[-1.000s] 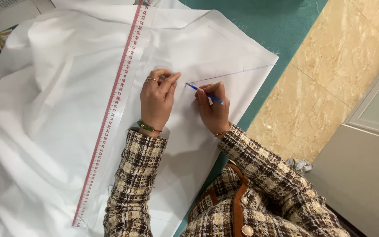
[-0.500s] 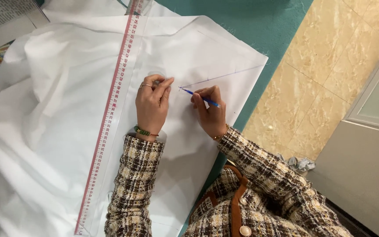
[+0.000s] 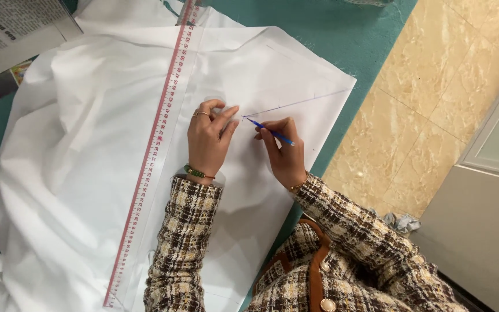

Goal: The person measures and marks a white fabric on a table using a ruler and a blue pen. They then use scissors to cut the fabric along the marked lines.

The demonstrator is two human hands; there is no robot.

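Big teal table (image 3: 342,34) fills the top and left of the view, w/ tan marble-look floor (image 3: 434,86) off to the right and a grey cabinet (image 3: 486,231) at the right edge. White cloth (image 3: 76,173) is spread over most of the table, wrinkled on the left, flatter on the right, one corner reaching twd the table edge. Folded newspaper (image 3: 7,40) sits top left, partly over the cloth's edge.

Long clear ruler (image 3: 157,144) w/ red markings lies on the cloth, running from top centre down to bottom left, slightly slanted. A thin drawn line (image 3: 301,103) crosses the cloth from near the hands out to the right corner.

Left hand (image 3: 208,141) lies pressed on the cloth just right of the ruler, fingers loosely together and pointing up-right; ring and green bracelet on it. It grips nothing. Right hand (image 3: 284,153) is just beside it, fingers pinched round a blue pen (image 3: 267,131). Pen tip touches the cloth at the near end of the drawn line, close to the left fingertips. Both sleeves are brown-cream check.
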